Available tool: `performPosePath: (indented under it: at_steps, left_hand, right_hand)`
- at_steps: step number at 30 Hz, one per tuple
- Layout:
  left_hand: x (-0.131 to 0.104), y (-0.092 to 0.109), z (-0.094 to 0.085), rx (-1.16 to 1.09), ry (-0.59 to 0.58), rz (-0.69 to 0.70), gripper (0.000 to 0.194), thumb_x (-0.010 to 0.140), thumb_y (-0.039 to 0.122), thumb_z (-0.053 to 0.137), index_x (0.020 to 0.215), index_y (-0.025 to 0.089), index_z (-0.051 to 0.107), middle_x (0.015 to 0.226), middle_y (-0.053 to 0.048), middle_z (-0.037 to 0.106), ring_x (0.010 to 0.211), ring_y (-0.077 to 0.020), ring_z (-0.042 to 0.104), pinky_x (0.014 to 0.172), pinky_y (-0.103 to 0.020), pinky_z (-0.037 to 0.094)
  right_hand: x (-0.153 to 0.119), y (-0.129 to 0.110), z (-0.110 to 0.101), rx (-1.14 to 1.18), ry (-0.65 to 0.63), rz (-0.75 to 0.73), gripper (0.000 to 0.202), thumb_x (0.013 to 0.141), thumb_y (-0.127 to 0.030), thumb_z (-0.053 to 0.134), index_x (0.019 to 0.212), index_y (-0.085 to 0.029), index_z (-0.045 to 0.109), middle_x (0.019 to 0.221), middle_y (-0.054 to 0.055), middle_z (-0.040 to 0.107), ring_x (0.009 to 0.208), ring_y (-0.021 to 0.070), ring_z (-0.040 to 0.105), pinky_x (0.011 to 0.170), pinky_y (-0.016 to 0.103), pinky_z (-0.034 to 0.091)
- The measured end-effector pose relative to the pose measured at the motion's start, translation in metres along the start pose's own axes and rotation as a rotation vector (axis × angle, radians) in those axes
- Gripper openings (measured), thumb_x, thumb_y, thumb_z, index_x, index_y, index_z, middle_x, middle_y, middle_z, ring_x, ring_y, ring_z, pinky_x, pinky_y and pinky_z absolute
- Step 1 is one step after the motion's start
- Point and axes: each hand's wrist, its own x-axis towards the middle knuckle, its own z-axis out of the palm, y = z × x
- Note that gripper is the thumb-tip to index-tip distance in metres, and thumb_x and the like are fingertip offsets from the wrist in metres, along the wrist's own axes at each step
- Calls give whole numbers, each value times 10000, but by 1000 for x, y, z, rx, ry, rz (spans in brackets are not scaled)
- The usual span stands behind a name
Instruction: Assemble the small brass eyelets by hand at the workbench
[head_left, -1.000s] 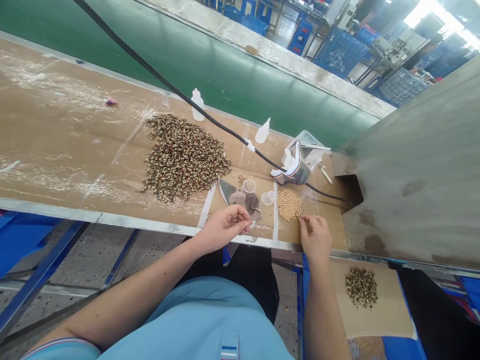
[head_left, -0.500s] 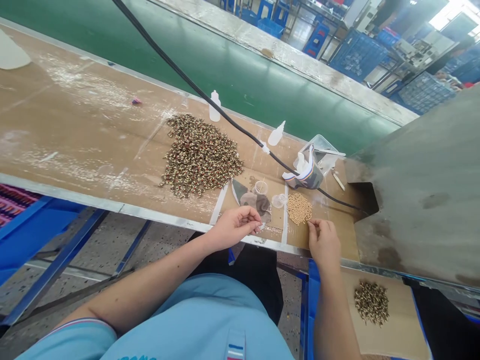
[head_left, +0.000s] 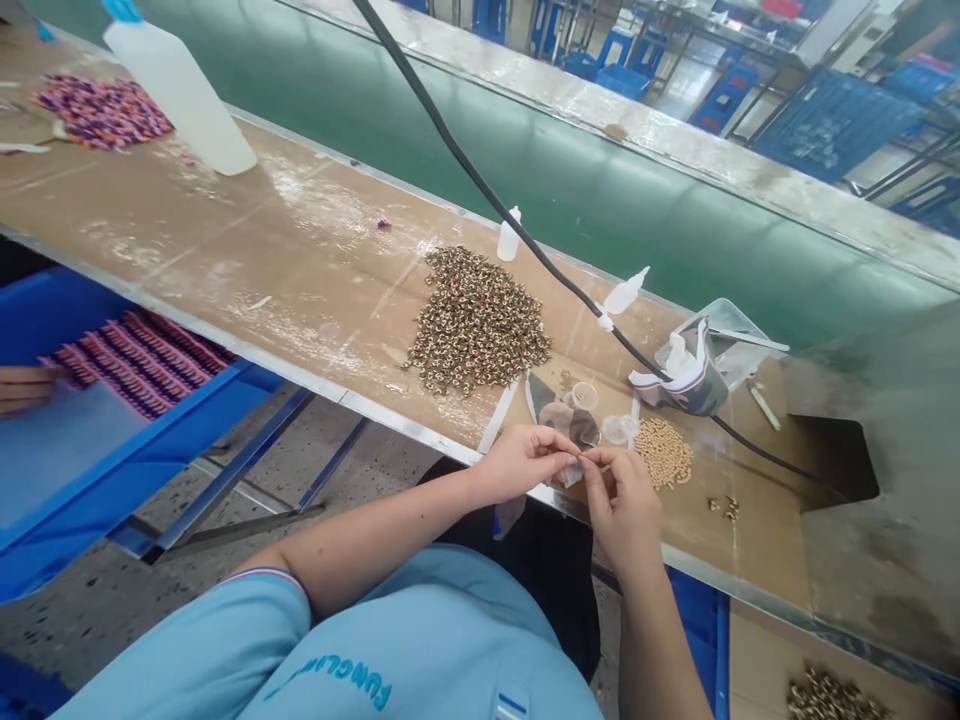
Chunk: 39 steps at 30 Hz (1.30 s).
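My left hand (head_left: 529, 462) and my right hand (head_left: 621, 495) meet above the table's front edge, fingertips pinched together. Whatever sits between the fingertips is too small to name. Just beyond the right hand lies a pile of small tan beads (head_left: 664, 452). Behind the left hand are a crumpled grey-brown cloth (head_left: 564, 420) and clear round plastic cups (head_left: 584, 396). Farther left spreads a large heap of small gold-and-dark pieces (head_left: 480, 325). A few similar pieces (head_left: 729, 508) rest to the right of the beads.
Small white bottles (head_left: 508, 236) stand and lean at the table's back. A black cable (head_left: 480, 180) crosses overhead. A clear tub (head_left: 720, 335) and lined pouch (head_left: 686, 385) sit right. Far left are a large bottle (head_left: 184, 95), purple-orange pieces (head_left: 105, 110) and another person's hand (head_left: 26, 390).
My right hand has moved left from the bead pile to meet my left hand's fingertips. The view has swung left, bringing the large bottle, the purple-orange pieces and another person's hand into sight.
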Motion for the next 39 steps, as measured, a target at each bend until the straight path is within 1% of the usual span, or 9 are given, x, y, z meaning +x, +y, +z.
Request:
performPosePath:
  at_steps: [7,11,14,18,22,27,33,36,39]
  left_hand:
    - [1,3,0,-74,-11,-26,171,701,255,693,772,113,628,534,18,585,510,-65,540,485,-165,414]
    - [0,5,-1,-100,-19,-22,162,706,244,683,767,116,604,535,24,575,515,-64,535,490,-165,408]
    - [0,5,-1,-101,-31,-14,127,724,215,656,763,119,583,540,29,570,510,-58,521,490,-163,405]
    - [0,3,-1,-97,-35,1,105,740,205,630,770,124,570,537,37,552,522,-62,522,497,-166,411]
    - [1,1,-2,-81,-53,32,146,727,238,649,779,124,573,576,28,562,539,-66,527,501,-174,413]
    - [1,1,-3,-83,-74,52,249,710,331,678,788,116,581,570,26,548,540,-71,519,503,-184,408]
    - [0,2,-3,-74,-75,69,309,703,386,678,794,108,578,573,25,541,542,-69,506,510,-185,411]
    - [0,2,-4,-67,-74,67,312,711,394,667,795,108,576,573,25,536,536,-66,498,510,-184,411]
    - [0,2,-4,-46,-79,71,312,723,402,654,795,109,575,573,26,531,528,-62,488,508,-185,409]
  right_hand:
    - [-2,-4,6,-38,123,-47,167,896,-316,481,821,-212,589,778,18,598,615,117,520,594,263,429]
    - [-2,-6,12,-32,178,-72,115,887,-254,496,828,-209,584,777,18,605,664,122,534,611,260,431]
    - [-4,-5,16,-53,224,-121,91,883,-214,499,849,-207,583,798,30,605,730,133,558,636,260,444]
    - [-4,-4,17,-116,238,-169,83,887,-204,498,889,-213,581,828,36,599,767,132,573,657,250,462]
    - [-3,-5,17,-149,261,-207,82,888,-198,504,907,-206,583,836,40,601,778,126,586,658,232,469]
    - [-2,-6,17,-191,296,-240,87,888,-195,511,921,-205,591,842,39,595,764,120,593,658,225,476]
    - [-1,-5,16,-177,282,-272,92,884,-163,511,936,-183,584,860,46,590,796,114,584,692,208,470]
    - [1,-6,13,-187,236,-285,92,890,-163,497,937,-174,576,853,48,592,802,118,580,699,206,464]
    - [4,-7,10,-227,189,-283,96,899,-182,482,917,-174,575,838,44,590,773,115,576,673,202,453]
